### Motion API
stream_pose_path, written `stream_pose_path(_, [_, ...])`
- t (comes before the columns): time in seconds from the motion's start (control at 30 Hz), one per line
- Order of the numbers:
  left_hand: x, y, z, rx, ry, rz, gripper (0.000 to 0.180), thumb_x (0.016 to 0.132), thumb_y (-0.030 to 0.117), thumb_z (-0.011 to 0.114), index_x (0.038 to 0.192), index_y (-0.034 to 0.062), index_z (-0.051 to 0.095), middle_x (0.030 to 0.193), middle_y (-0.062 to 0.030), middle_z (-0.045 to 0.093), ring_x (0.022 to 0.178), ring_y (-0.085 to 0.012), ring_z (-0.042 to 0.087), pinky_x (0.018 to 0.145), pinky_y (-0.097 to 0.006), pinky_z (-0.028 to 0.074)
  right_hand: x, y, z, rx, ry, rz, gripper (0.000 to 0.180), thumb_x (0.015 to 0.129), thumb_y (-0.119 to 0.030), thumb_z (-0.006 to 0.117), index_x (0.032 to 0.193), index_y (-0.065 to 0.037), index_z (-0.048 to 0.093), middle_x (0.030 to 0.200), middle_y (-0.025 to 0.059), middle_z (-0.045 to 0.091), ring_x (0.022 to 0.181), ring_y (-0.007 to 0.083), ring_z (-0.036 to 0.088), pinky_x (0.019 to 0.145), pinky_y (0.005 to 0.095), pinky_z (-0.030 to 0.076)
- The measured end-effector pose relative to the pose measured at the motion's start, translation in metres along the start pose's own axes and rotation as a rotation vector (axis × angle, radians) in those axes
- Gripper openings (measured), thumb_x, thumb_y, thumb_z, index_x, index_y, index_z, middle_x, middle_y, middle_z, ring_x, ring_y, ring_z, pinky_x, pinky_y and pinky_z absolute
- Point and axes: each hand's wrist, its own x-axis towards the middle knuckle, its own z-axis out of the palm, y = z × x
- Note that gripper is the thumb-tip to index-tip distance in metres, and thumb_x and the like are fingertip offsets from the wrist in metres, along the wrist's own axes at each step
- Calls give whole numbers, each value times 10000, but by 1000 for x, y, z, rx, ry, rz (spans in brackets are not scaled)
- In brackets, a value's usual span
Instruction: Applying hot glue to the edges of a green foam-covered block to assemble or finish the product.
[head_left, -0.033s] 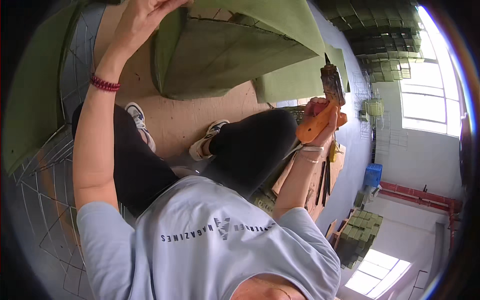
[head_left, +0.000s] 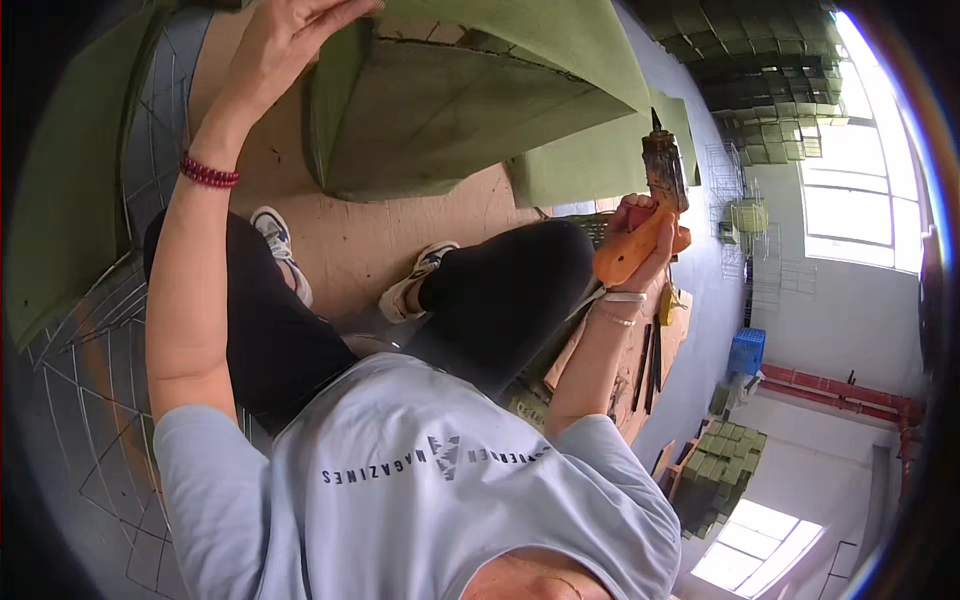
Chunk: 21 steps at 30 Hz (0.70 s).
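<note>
In the head view, my left hand (head_left: 290, 40) is raised at the top edge, partly cut off. Its fingers are drawn together, with the tips at the edge of a sheet of green felt-like fabric (head_left: 540, 40). That fabric drapes over a box-shaped piece (head_left: 450, 125) with green sides and a dark, stained upper edge. On the other side, my right hand (head_left: 655, 235) is wrapped round the handle of an orange glue gun (head_left: 625, 255). The gun's barrel is dark and crusted, and its pointed nozzle points up beside the fabric's right corner.
Wire frames (head_left: 100, 400) stand at the left, near a green panel (head_left: 70, 180). Beyond my right forearm, dark rods lie on a brown board (head_left: 625, 385). Stacked green boxes (head_left: 720, 460) and a blue crate (head_left: 746, 350) are at the right. My shoes (head_left: 410, 285) rest on the brown floor.
</note>
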Motion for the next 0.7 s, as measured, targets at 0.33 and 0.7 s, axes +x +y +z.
stream_pose_path(0.33, [-2,-35,-6,-21,-167,229,263,935,84,485,1160,77,620,1170,-50,621,1099,-168,578,975,-276,464,10,13,12,564,-181,232,308,899,-231,575,1107,-6,542,1032,127,606,1025,210,568,624,246,496])
stream_pose_path(0.7, [-3,-32,-4,169,-94,57,254,931,122,522,1158,103,634,1031,-26,679,1013,-98,608,869,-213,463,-32,32,64,-79,-39,299,259,888,-277,522,971,-31,538,861,102,613,835,249,623,550,261,464])
